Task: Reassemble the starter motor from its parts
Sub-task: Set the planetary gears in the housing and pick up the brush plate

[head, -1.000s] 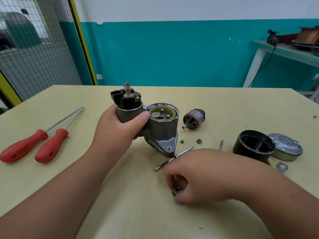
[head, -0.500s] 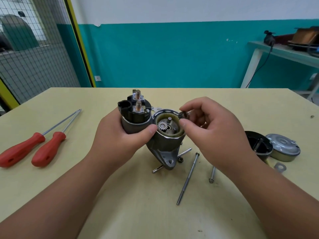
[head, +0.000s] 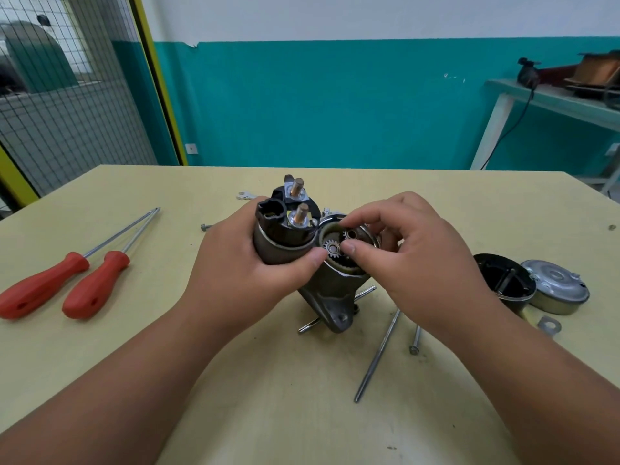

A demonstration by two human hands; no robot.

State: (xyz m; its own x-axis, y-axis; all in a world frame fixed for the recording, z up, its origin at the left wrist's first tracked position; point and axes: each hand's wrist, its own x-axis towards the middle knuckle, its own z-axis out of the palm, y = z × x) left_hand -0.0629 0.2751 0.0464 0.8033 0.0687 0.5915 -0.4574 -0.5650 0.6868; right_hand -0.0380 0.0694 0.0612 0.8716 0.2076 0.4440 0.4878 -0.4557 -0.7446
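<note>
Your left hand (head: pixel 241 273) grips the starter body (head: pixel 335 297) by its solenoid barrel (head: pixel 281 246). The fingers wrap behind the barrel and the thumb presses across its front, close to the rim of the open gear housing. The starter body is tilted toward you with its mounting foot pointing down at the surface (head: pixel 285 414); you cannot tell whether the foot touches. Two copper studs stand up from the black cap on the barrel.

Your right hand (head: pixel 419 263) reaches in from the right of the starter body. Its thumb and forefinger pinch a small gear (head: pixel 351 234) inside the housing's open mouth, just beside a toothed gear (head: pixel 332 248) seated there. The other fingers curl loosely behind.

Just below and right of the starter body, a long bolt (head: pixel 379 354) and a shorter bolt (head: pixel 416 338) lie on the surface. Well to the right of the starter body sits a black casing (head: pixel 503 280), with a silver end cap (head: pixel 557 286) against its far side. Well to the left of the starter body lie two red-handled screwdrivers (head: pixel 67 286), side by side, shafts pointing away from you.
</note>
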